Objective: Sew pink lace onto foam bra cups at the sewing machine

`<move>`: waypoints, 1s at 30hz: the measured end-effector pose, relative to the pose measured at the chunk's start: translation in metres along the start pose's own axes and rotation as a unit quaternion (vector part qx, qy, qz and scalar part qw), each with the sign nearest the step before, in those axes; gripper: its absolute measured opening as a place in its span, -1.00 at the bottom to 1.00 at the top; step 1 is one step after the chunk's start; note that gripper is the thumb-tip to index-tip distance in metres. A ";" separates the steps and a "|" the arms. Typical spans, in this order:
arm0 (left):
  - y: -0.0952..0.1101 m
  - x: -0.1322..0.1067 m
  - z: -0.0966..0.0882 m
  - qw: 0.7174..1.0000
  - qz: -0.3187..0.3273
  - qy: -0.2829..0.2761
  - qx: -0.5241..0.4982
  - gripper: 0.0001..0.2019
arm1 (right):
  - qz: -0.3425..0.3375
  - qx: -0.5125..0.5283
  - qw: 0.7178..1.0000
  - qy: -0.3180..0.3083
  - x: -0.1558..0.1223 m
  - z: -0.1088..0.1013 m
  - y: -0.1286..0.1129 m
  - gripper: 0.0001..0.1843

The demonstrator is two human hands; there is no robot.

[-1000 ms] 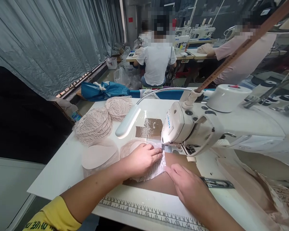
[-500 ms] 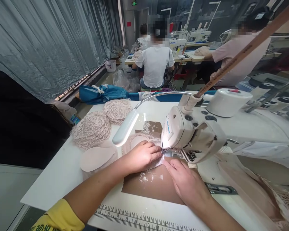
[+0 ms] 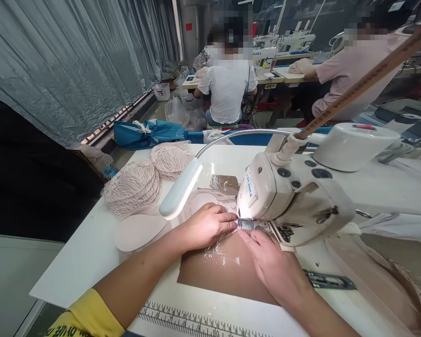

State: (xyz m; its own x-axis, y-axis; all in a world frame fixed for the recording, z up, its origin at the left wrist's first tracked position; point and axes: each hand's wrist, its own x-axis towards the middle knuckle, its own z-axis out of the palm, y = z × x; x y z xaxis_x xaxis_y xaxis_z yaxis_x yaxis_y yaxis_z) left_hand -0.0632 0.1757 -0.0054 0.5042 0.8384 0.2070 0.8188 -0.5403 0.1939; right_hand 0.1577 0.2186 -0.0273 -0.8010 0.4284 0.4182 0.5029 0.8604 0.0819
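Two hands work close together at the needle of a white industrial sewing machine (image 3: 287, 196). The left hand (image 3: 205, 228) lies palm down with its fingers stretched out and pressed flat on a pale lace piece (image 3: 214, 195). Its fingertips reach the lit spot under the machine head. It grasps nothing and only pins the fabric to the counter (image 3: 87, 255). The right hand (image 3: 268, 263) is flat and unclenched as well, its fingertips just beside those of the left at the presser foot. Its palm rests on a glossy brown patch (image 3: 214, 278) on the counter top. The lace piece runs from under the left hand back behind the needle; its far, scalloped edge shows beyond the hand.

A gooseneck lamp (image 3: 180, 189) hangs over the left side of the work. Farther left sit two heaps of lace cups (image 3: 133, 185), with smooth beige foam pads (image 3: 138, 230) nearer the edge. Thread snips (image 3: 331, 282) lie to the right of the right wrist, and a printed ruler scale (image 3: 182, 320) runs along the near edge. Beyond the counter, a person in a white shirt (image 3: 228, 89) and a person in a pink top (image 3: 340, 70) sit at other machines.
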 end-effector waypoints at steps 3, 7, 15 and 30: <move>-0.003 0.000 0.002 1.000 -0.003 0.005 -0.001 -0.67 | 0.006 0.038 0.999 -0.002 -0.002 0.001 0.003 -0.48; -0.005 0.001 0.001 1.000 -0.006 0.006 0.007 -0.65 | 0.017 0.081 0.996 0.010 -0.001 0.000 0.005 -0.52; -0.006 0.000 0.000 1.000 -0.018 0.002 0.024 -0.64 | 0.013 0.104 0.994 0.008 0.001 0.000 0.005 -0.53; 0.018 -0.008 -0.021 0.996 -0.067 -0.053 0.025 -0.72 | 0.007 0.132 0.991 -0.011 -0.002 0.000 0.012 -0.59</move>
State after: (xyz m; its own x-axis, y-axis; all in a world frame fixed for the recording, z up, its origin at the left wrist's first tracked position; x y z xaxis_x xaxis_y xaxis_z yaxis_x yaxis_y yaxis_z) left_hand -0.0583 0.1579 0.0168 0.4138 0.9069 0.0793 0.8918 -0.4213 0.1647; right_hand 0.1652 0.2278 -0.0273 -0.8029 0.4448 0.3969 0.4142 0.8951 -0.1653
